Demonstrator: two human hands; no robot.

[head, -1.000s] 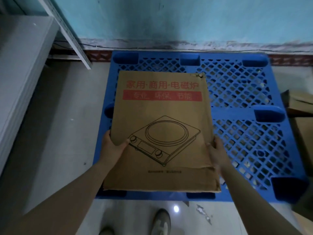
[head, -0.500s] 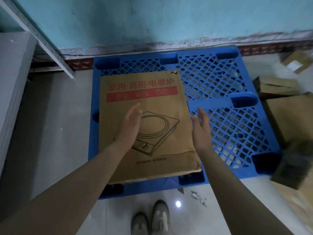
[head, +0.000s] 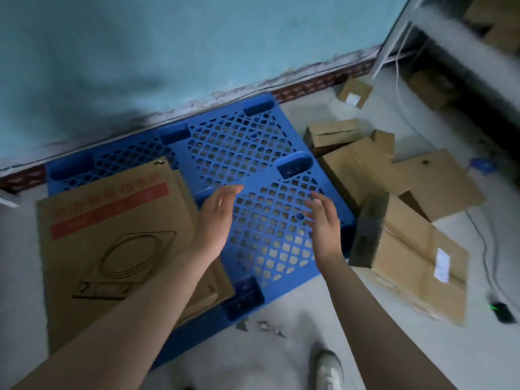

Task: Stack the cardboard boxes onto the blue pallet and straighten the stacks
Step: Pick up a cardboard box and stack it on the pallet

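Printed box (head: 112, 237) released, now flat on the blue pallet (head: 253, 142), lower left; my left grip (head: 216, 218) and right grip (head: 323, 223), spread and empty, turn toward the loose boxes (head: 408, 249) at right, probably next.

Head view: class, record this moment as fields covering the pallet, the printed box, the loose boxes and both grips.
pallet: blue, lattice top, on the floor by the wall
printed box: lies flat on the pallet's left part, print up
loose boxes: on the floor right of the pallet, not stacked
left grip: open, holds nothing, above the pallet
right grip: open, holds nothing, above the pallet
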